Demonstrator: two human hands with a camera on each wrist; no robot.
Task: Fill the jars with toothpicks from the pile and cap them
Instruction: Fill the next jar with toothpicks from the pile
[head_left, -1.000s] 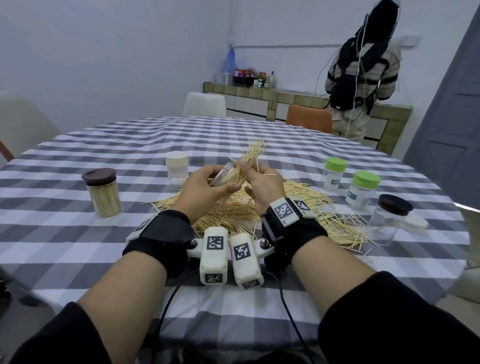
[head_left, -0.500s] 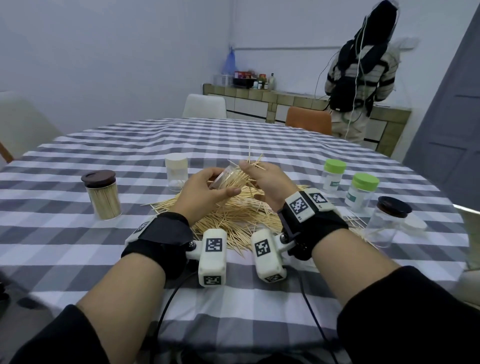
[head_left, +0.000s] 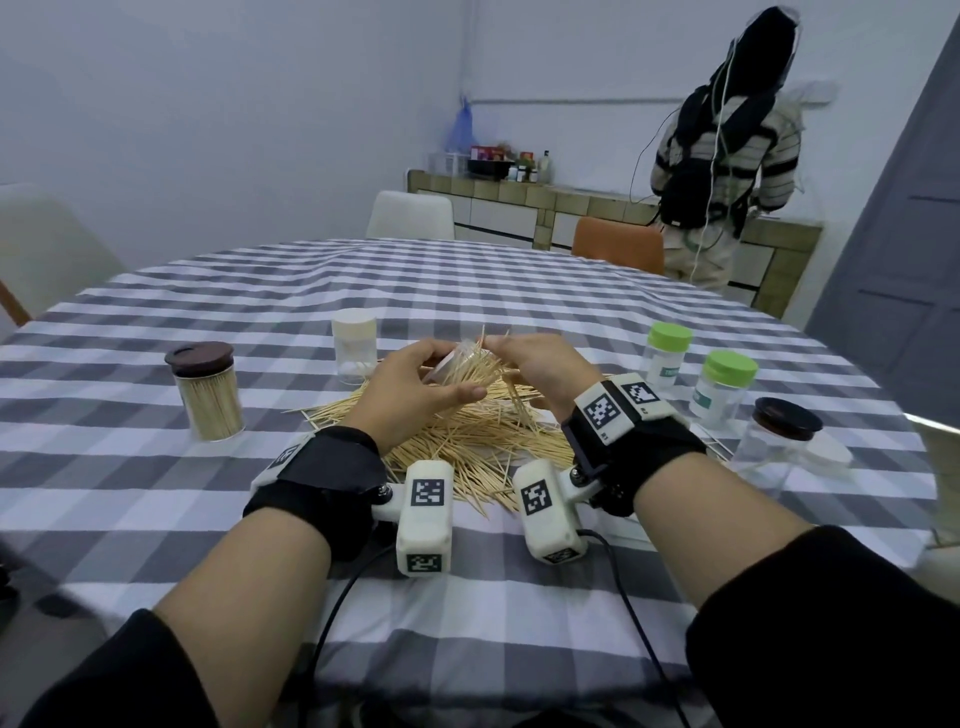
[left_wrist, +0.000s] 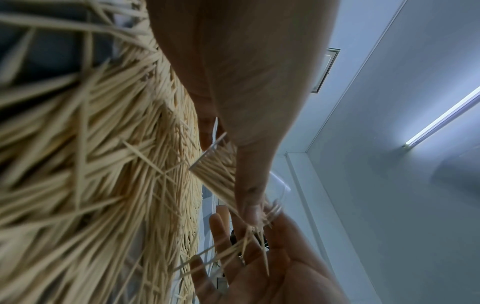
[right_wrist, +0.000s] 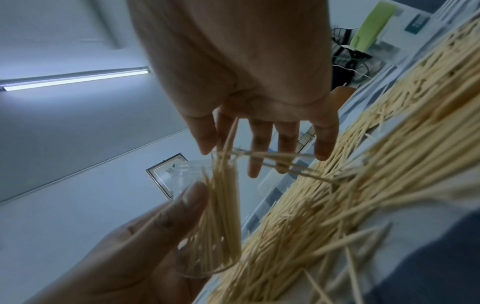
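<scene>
Black sleeves (head_left: 831, 623), tagged black wristbands (head_left: 322, 467).

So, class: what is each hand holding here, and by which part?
The left hand grips the clear jar by its side wall, thumb across it, the mouth tilted toward the right hand. The right hand's fingers are straight against loose toothpicks at the mouth, with no grip.

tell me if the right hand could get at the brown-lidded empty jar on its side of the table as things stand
Probably yes. The right hand is open at the mouth of the held jar, and the brown-lidded empty jar stands uncovered to its right, nothing between but scattered toothpicks.
</scene>
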